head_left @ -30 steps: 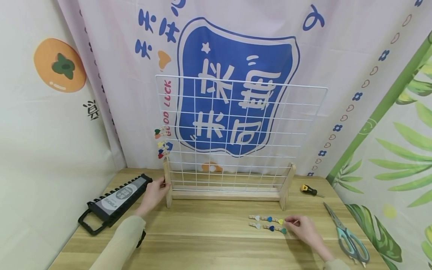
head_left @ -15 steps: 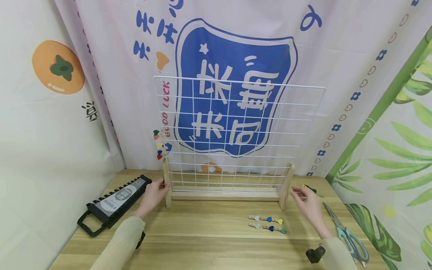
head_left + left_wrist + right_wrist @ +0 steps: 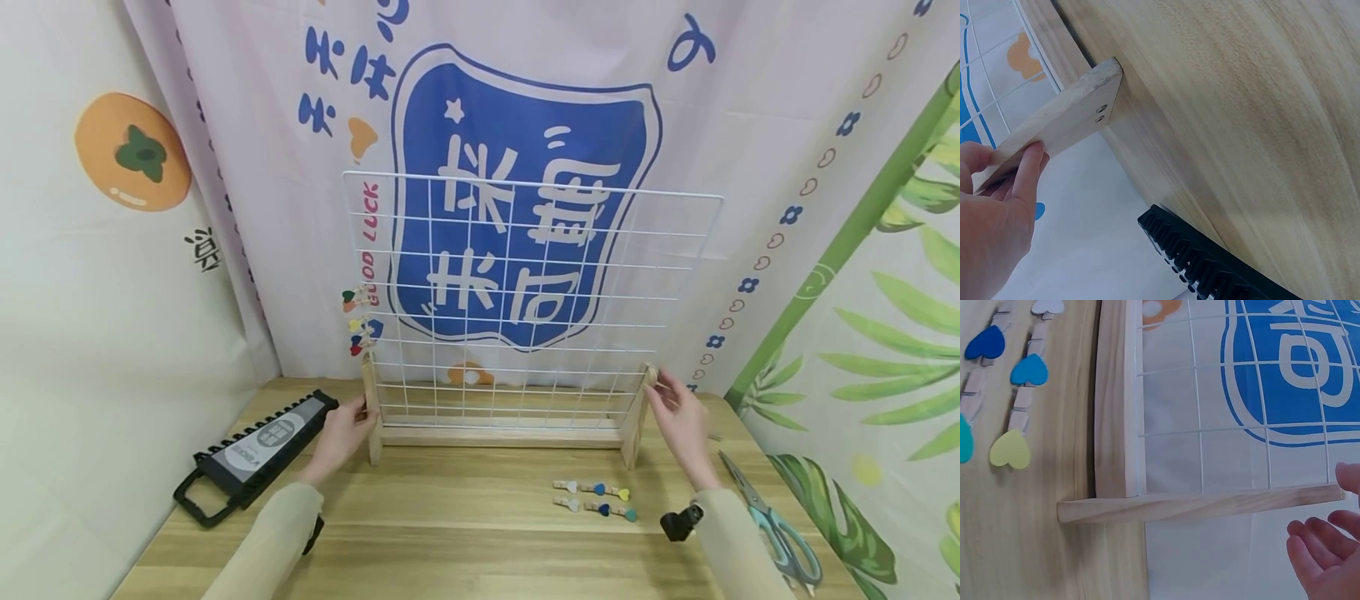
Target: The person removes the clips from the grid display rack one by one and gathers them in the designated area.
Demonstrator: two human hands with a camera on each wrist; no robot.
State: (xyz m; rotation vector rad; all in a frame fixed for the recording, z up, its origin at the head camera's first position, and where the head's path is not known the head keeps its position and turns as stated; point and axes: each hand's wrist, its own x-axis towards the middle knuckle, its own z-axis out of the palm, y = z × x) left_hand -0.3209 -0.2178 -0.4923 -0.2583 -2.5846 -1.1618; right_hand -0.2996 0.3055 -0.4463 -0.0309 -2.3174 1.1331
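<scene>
a white wire grid panel (image 3: 525, 292) stands upright in a wooden stand (image 3: 501, 433) at the back of the wooden table (image 3: 465, 542), its two side feet keeping it vertical in front of the printed curtain. the left hand (image 3: 343, 433) grips the left wooden foot (image 3: 1054, 128), thumb and fingers wrapped over its upper end, which looks like a bracing hold so the stand does not slide or tip. the right hand (image 3: 678, 412) is up at the top of the right wooden foot (image 3: 637, 408); its fingers are loosely spread and slightly bent, and the wrist view shows them just beside the end of the bar (image 3: 1200, 506) and not closed on it, so whether they touch the wood cannot be told. a few heart-topped clothespins (image 3: 358, 321) are clipped on the grid's left edge, and more heart clothespins (image 3: 594, 497) lie in two short rows on the table in front of the right foot. a black tool holder (image 3: 255, 446) lies to the left and scissors (image 3: 772, 517) to the right. compared with a second ago, the right hand has left the loose clothespins, where its fingers were down at the end of the rows, and risen to the stand's right foot; half a second ago it was midway, lower beside that foot. the left hand's hold, the grid and the pins look unchanged.
</scene>
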